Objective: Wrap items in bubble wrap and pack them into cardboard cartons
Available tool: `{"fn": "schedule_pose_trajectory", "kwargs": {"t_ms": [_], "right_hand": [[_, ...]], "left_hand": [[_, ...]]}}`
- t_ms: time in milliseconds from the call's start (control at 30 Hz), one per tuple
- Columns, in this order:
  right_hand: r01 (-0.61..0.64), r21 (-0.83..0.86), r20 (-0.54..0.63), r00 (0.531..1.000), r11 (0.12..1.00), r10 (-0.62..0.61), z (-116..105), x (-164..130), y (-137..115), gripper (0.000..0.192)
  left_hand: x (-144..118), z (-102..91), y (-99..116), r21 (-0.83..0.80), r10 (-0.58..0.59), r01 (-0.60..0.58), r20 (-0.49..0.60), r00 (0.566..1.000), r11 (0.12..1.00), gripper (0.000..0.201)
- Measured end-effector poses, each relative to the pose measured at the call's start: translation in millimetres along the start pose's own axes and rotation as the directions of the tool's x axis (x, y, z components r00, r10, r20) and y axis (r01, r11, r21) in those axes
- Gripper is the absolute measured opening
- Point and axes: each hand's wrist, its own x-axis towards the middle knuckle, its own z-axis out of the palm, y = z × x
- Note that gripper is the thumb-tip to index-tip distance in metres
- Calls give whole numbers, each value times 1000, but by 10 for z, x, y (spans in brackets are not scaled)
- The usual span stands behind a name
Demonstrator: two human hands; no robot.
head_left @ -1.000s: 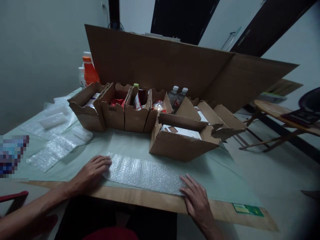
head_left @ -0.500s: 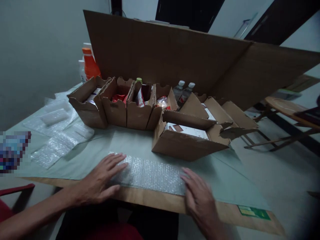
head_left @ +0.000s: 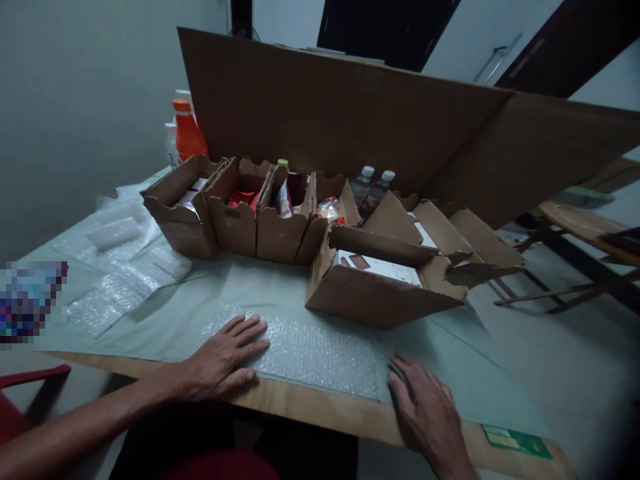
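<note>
Dim room, wooden table under pale green cloth. Left hand flat, fingers spread, pressing left half of bubble wrap sheet. Right hand flat, fingers loose, just beside sheet's right edge, grasping nothing. Sheet lies at near table edge. Behind: open cardboard box, row of boxes, orange bottle, tall cardboard panel.

Two bare hands & forearms, no sleeves, no gloves. Left hand has long thin fingers; no ring or watch on it. Right hand also plain, no ring, wrist bare. Bit of red cloth w/ dark cloth next to it shows low down, near the body.
</note>
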Motion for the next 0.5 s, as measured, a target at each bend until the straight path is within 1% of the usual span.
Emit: {"fn": "schedule_pose_trajectory", "kwargs": {"t_ms": [33,67,133,167,233,300,400,500], "right_hand": [[20,14,31,999,1000,-21,-18,58,-24,40],[42,30,72,996,999,-44,-17,126,-77,40],[75,53,145,986,996,-82,32,260,-205,42],[85,58,168,981,995,-94,71,312,-254,42],[95,71,191,976,993,-107,145,370,-307,39],[97,100,194,974,990,-115,179,371,-332,29],[72,182,188,976,981,-107,107,301,-428,25],[-27,315,218,975,949,-45,-64,160,-599,22]], "left_hand": [[-12,-6,-2,23,-42,43,-74,996,999,52],[-38,-22,-13,53,-102,112,-160,982,992,47],[-134,-94,-50,119,-254,300,-300,920,947,39],[-198,-144,-69,152,-330,396,-335,883,906,36],[-329,-241,-89,212,-467,545,-328,821,811,32],[-410,-287,-80,244,-568,627,-275,776,739,32],[-370,-233,-50,209,-653,683,-200,730,700,28],[-216,-147,-48,114,-688,702,-143,712,703,14]]}}
